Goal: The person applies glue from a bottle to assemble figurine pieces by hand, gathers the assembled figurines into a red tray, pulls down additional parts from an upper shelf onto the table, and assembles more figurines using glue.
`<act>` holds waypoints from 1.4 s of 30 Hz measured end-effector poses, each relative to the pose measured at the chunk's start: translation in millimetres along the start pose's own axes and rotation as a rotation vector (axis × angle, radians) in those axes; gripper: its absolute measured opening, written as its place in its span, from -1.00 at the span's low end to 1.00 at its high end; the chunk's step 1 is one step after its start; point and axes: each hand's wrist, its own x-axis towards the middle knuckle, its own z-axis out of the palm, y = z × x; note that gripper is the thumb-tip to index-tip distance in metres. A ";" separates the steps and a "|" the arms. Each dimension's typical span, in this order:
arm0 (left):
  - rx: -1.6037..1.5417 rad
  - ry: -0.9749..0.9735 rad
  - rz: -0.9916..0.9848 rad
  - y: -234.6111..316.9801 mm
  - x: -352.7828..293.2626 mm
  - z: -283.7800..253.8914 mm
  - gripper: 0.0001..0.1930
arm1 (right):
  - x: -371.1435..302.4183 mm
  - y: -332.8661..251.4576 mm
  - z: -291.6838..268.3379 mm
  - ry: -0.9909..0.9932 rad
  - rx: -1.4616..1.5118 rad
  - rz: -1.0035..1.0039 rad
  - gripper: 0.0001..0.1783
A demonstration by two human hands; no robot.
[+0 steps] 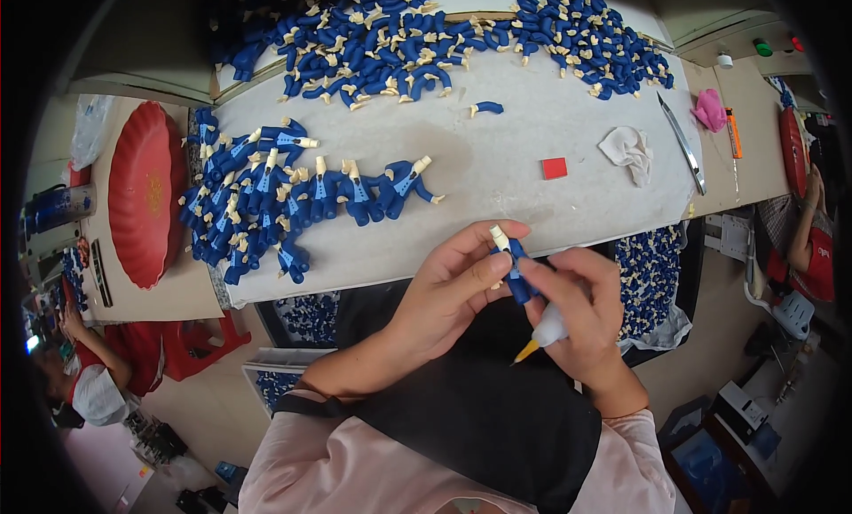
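Observation:
My left hand (442, 290) is closed round a small headless doll figure (516, 283) in a blue suit, with its cream neck pointing up. The fingertips of my right hand (586, 305) meet the figure's side. Tucked in that same hand is a white squeeze bottle (551, 322), its yellow nozzle slanting down toward my lap. On the left of the table lies a cluster of similar headless figures (266, 181). Loose blue arms with cream hands form a heap (382, 48) at the far side, and a single arm (486, 109) lies apart from it.
A red block (555, 168), a white cloth (628, 153) and tweezers (682, 146) lie on the right of the white tabletop (497, 190). A red scalloped tray (142, 194) stands at the left. Below the table edge is a bin of blue parts (650, 279). Other people sit at both sides.

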 end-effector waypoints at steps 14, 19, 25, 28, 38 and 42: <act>-0.296 -0.172 -0.032 0.3 4.9 -14.5 -0.61 | -9.9 -3.9 -20.3 0.274 0.492 0.350 -0.55; -0.272 -0.182 -0.021 0.1 3.3 -13.0 -0.61 | -4.6 -6.4 -14.2 0.454 0.655 0.308 -0.49; -0.272 -0.232 -0.009 -0.2 3.5 -14.9 -0.59 | -3.3 -8.0 -15.7 0.337 0.434 0.134 -0.53; -0.270 -0.229 -0.011 -0.7 3.7 -15.2 -0.59 | -3.6 -8.7 -15.7 0.288 0.412 0.111 -0.54; -0.260 -0.228 -0.021 0.4 3.6 -16.0 -0.59 | -2.5 -8.1 -13.9 0.256 0.428 0.084 -0.53; -0.253 -0.230 -0.013 -0.7 3.9 -16.1 -0.60 | -2.5 -8.7 -12.7 0.263 0.433 0.091 -0.53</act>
